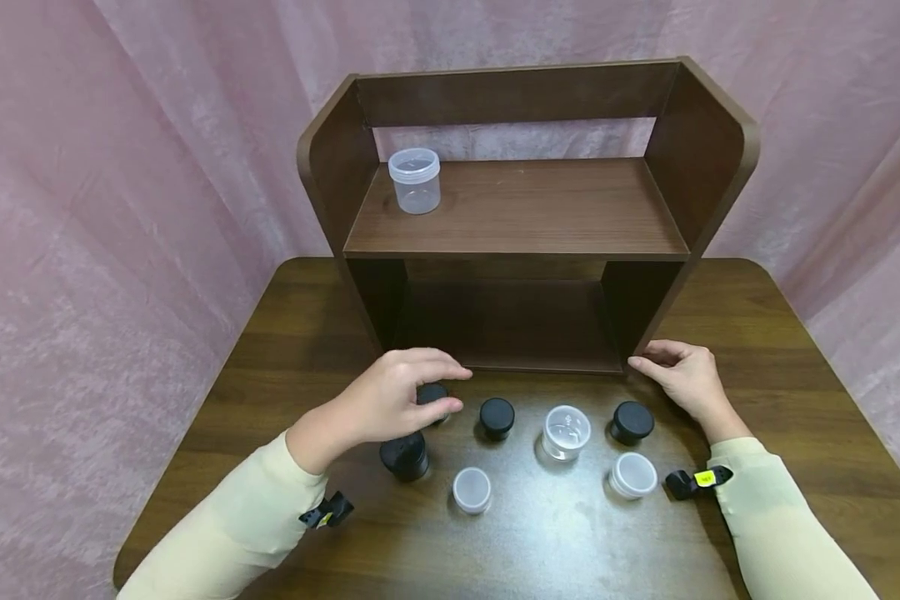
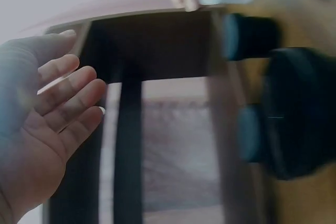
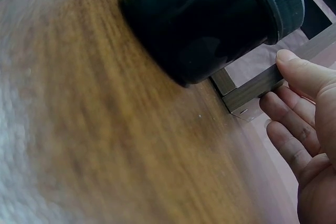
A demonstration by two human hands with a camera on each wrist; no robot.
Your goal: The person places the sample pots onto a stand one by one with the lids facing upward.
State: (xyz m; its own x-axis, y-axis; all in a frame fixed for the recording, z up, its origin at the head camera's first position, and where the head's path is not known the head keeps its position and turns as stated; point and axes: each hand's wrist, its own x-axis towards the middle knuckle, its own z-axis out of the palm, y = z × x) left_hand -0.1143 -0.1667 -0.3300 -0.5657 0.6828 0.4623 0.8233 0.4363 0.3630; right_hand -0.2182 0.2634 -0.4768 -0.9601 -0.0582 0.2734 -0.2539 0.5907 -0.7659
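Brown shelf (image 1: 547,208) stands on the table (image 1: 757,333) with a clear tub (image 1: 417,187) at the left of its upper board, and our right hand (image 1: 688,383) grips its lower right front edge between thumb and bent fingers. We see our left hand (image 1: 397,396) near two black jars (image 1: 405,458) before the shelf's left half, thumb and fingers wide apart. More black jars (image 1: 497,417) and three clear cups (image 1: 566,432) stand in front of it too.
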